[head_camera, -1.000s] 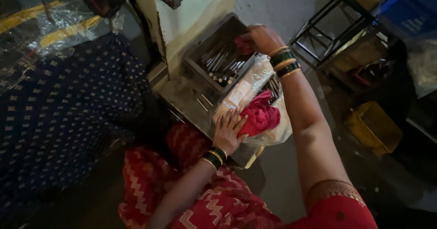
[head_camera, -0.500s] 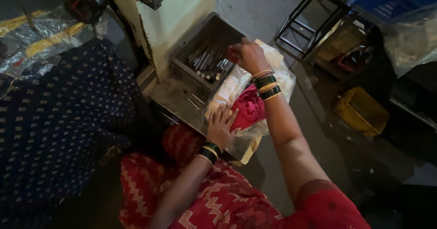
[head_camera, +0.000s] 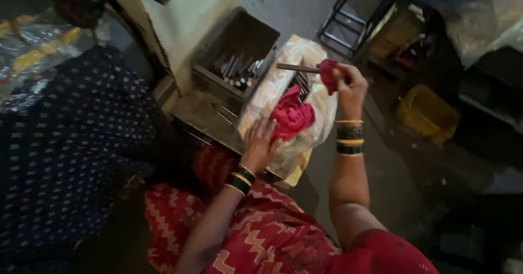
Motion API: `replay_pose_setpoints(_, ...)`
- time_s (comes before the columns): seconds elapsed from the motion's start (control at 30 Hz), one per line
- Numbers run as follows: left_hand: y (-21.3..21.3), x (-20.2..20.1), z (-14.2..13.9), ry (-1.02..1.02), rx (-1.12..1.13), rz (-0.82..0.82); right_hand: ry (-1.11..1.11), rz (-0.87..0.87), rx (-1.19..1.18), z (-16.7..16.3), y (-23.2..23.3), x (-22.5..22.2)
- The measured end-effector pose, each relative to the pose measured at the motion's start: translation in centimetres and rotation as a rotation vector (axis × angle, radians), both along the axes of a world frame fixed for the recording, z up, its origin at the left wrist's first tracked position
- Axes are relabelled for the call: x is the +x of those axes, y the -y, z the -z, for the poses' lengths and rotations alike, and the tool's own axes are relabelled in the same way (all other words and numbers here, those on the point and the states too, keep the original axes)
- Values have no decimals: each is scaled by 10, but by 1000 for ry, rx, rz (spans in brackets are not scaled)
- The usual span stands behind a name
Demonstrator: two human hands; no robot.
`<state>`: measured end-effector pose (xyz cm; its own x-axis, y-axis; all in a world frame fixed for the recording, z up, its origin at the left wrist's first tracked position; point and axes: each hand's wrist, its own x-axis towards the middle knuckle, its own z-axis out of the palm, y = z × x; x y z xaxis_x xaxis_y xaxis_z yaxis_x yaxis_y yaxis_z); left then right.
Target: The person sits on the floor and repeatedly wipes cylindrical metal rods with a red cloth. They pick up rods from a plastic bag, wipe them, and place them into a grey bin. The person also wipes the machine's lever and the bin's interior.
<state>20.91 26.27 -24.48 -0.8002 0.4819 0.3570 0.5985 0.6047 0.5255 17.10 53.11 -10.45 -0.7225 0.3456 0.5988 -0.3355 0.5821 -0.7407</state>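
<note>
My right hand [head_camera: 348,86] is raised above a clear plastic bag [head_camera: 283,80], gripping a thin metal rod [head_camera: 297,67] wrapped at one end in a pink rag [head_camera: 328,73]. The rod points left toward a grey bin [head_camera: 239,40] that holds several similar metal rods [head_camera: 237,67]. My left hand [head_camera: 260,143] rests flat on the near edge of the plastic bag, fingers spread. Beside its fingertips a crumpled pink cloth [head_camera: 293,116] lies on the bag. Both wrists wear bangles.
A flat metal plate [head_camera: 204,116] lies left of the bag. A pale post [head_camera: 190,12] rises behind the bin. Dark dotted fabric [head_camera: 65,143] fills the left. A metal frame stool [head_camera: 354,18] and a yellow crate [head_camera: 427,113] stand on the right floor.
My right hand came out of the grey bin and rose to the right, now holding a rod in the pink rag. My left hand stayed on the bag.
</note>
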Motion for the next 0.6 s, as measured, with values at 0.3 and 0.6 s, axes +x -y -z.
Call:
replay_pose_setpoints(0.3,-12,54,-40,614,604,53,139,-194,-619,16,-38,138)
replay_pose_setpoints(0.6,-20,93,-45,876,693,282,358,-232,-628,20,-20,189)
